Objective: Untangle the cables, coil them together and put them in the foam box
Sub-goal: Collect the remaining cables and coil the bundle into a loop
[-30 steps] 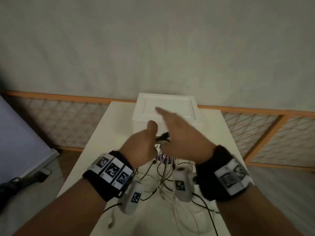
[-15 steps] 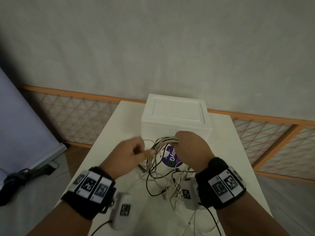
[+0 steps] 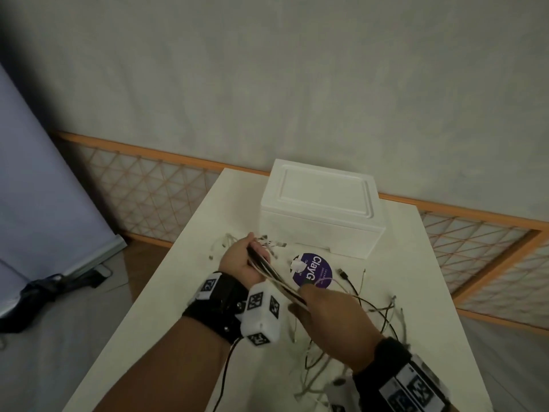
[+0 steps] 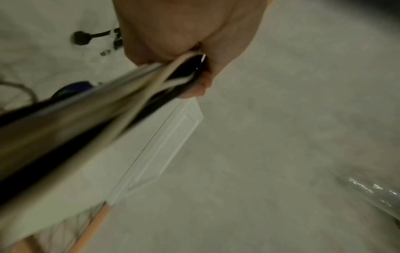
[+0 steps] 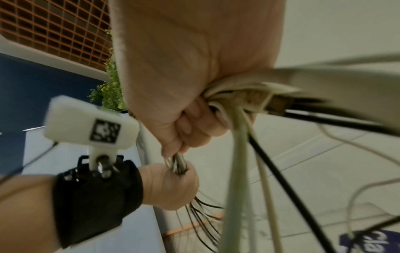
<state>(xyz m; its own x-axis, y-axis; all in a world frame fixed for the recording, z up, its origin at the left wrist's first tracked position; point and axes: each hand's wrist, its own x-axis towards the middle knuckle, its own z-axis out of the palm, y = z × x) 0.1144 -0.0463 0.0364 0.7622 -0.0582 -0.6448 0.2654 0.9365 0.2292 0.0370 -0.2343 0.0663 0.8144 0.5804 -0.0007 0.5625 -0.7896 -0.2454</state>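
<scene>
A bundle of black and white cables [image 3: 274, 276] is stretched taut between my two hands above the table. My left hand [image 3: 245, 260] grips one end near the foam box, with short plug ends sticking out past its fingers. My right hand [image 3: 323, 307] grips the bundle nearer to me; loose cable tails [image 3: 383, 310] trail from it over the table. The wrist views show the left hand [image 4: 184, 56] and the right hand [image 5: 194, 109] with fingers curled round the cables [image 5: 242, 95]. The white foam box [image 3: 322, 208] stands at the table's far end with its lid on.
A round purple sticker [image 3: 312, 270] lies on the white table [image 3: 421, 278] in front of the box. A black plug end [image 3: 343, 274] lies beside it. Orange lattice fencing [image 3: 142, 188] runs behind the table. A blue-grey panel [image 3: 35, 188] stands at the left.
The hands have drawn apart, pulling the looped cables into a straight taut bundle. My left hand went forward toward the box; my right hand came back toward me.
</scene>
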